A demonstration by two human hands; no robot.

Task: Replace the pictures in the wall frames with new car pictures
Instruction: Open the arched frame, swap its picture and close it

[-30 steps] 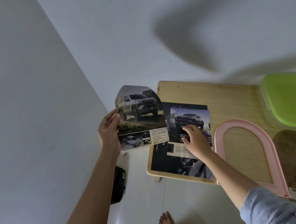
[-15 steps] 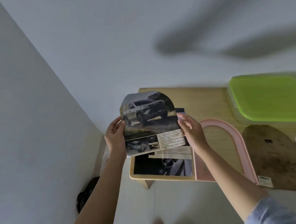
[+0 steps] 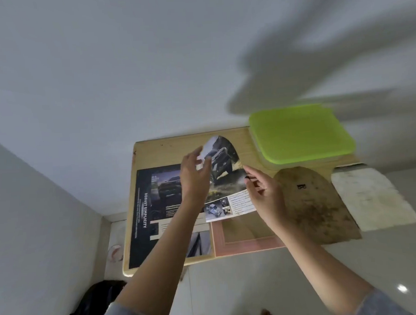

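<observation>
Arch-cut car picture [image 3: 227, 182], centre of frame: grey SUV on dirt, strip of small photos and text along its foot. Lies tilted over pink frame [image 3: 250, 245] on wooden table [image 3: 153, 148]. Left hand [image 3: 193, 179] at its upper-left edge, grip blurred, cannot tell. Right hand [image 3: 267, 197] at right edge, fingers spread, holding nothing

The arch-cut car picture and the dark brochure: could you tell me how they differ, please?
The arch-cut car picture has a rounded top; the dark brochure is rectangular. The picture is smaller and earth-toned; the brochure is larger and black. The picture overlaps the pink frame; the brochure lies beside it. Both show vehicles.
</observation>
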